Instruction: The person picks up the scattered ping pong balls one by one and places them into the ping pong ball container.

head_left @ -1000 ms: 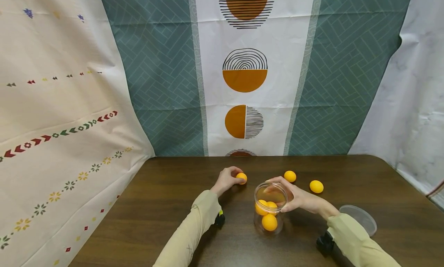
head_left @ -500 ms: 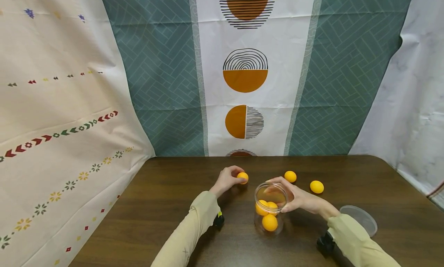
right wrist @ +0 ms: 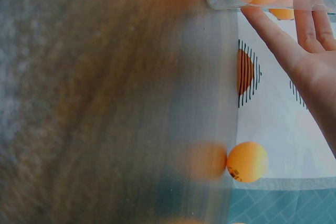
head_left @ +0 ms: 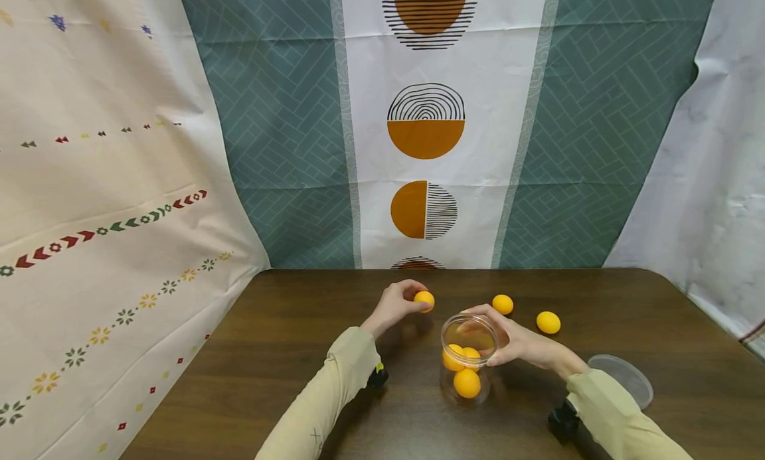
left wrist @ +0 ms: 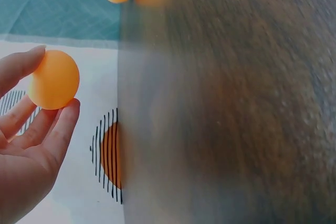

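Ball [head_left: 425, 301] raised in left grip [head_left: 398, 306]; jar [head_left: 469, 362] unmoved.

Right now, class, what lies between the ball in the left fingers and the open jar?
The head view shows only bare tabletop between the ball in the left fingers and the open jar; nothing stands there.

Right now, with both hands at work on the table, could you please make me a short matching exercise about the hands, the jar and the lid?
Column one:
1. left hand
2. right hand
3. jar
4. lid

Column two:
A. uncovered, with orange balls inside
B. lying on the table, right of the jar
C. pinching a single ball
D. gripping the jar

Pairs: 1-C, 2-D, 3-A, 4-B.
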Demonstrator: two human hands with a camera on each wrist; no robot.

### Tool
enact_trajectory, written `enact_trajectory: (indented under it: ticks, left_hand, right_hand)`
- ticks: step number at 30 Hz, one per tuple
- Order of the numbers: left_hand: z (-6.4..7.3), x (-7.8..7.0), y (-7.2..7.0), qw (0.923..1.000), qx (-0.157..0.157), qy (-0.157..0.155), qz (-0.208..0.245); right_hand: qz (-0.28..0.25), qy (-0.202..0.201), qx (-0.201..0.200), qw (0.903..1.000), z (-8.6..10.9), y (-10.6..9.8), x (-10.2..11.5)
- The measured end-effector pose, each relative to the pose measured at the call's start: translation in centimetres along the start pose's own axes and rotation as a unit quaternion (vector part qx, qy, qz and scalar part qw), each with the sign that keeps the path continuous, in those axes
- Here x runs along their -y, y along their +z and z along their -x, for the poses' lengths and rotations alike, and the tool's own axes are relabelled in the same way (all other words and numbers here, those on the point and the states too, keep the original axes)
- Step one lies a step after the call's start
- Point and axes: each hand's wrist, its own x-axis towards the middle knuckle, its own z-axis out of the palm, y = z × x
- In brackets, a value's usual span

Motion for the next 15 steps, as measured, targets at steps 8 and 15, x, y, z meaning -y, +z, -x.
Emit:
enact_trajectory:
  ticks: [8, 15]
  left_hand:
    - [0.2, -1.5, 0.2, 0.9998, 0.009, 0.01, 0.017]
    - [0.3, -2.7, 0.3, 0.9984, 0.02, 0.03, 0.042]
  right_hand:
    - [0.003, -0.006, 0.003, 1.0, 0.0, 0.0, 0.1]
    - [0.001, -0.007, -0.002, 1.0, 0.0, -0.1, -0.2]
